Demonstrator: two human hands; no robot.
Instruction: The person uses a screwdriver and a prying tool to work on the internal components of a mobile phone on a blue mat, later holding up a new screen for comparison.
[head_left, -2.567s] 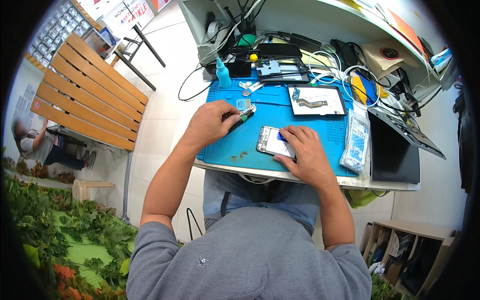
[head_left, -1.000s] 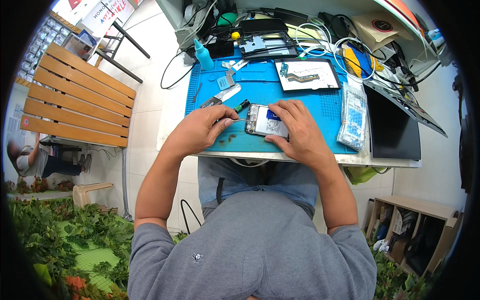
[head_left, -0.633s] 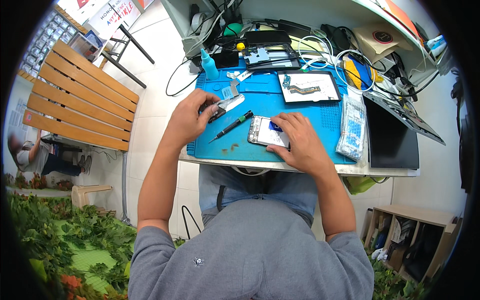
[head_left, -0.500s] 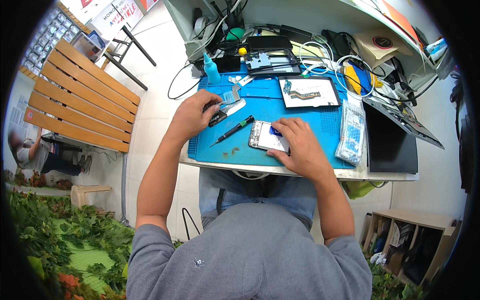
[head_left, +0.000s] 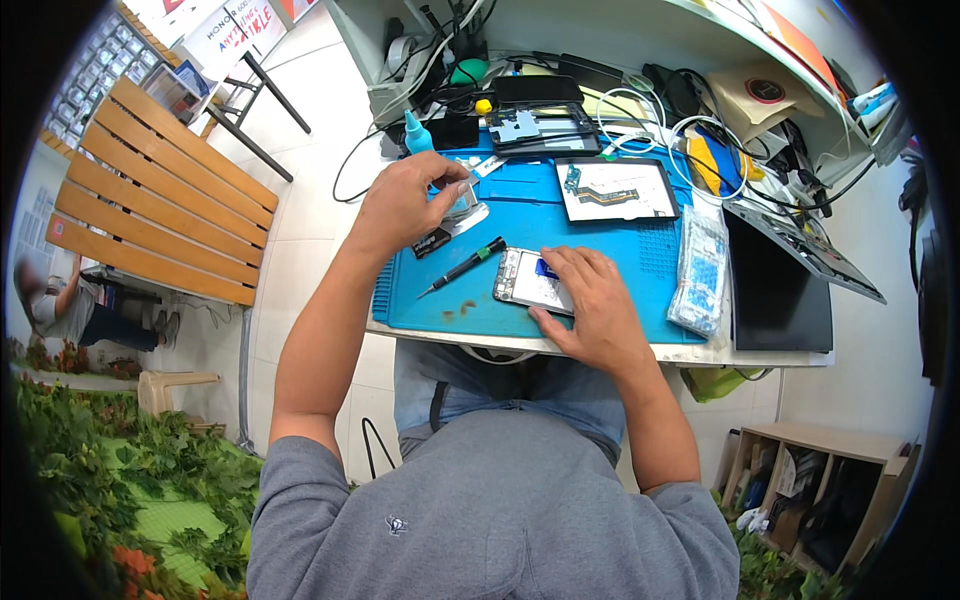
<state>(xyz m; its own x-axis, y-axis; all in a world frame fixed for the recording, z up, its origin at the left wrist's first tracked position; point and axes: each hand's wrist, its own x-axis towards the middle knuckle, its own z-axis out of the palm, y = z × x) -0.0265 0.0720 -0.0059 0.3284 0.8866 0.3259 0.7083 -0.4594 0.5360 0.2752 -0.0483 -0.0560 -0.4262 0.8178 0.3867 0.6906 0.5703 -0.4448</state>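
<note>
My right hand (head_left: 597,312) grips an opened smartphone (head_left: 520,279) at its right end, thumb on the near edge, fingers over the far side. The phone lies on the blue work mat (head_left: 610,240) with its inside showing. My left hand (head_left: 408,203) is raised at the mat's left part, thumb and fingers pinched together; what is between them I cannot make out. Beside it lie a clear packet (head_left: 468,218) and a small black packet (head_left: 431,243). A black and green screwdriver (head_left: 463,267) rests between my hands, its tip toward the near left.
Behind my left hand stands a blue dropper bottle (head_left: 417,133). A tray with flex cables (head_left: 618,190) and a phone frame (head_left: 540,130) lie farther back. Right of the mat are a bubble-wrapped pack (head_left: 702,270), a dark panel (head_left: 782,300) and looped white cables (head_left: 744,180).
My left hand has moved away from me and slightly right, off the spot above the small black packet. My right hand stays on the smartphone. The whole view has shifted slightly.
</note>
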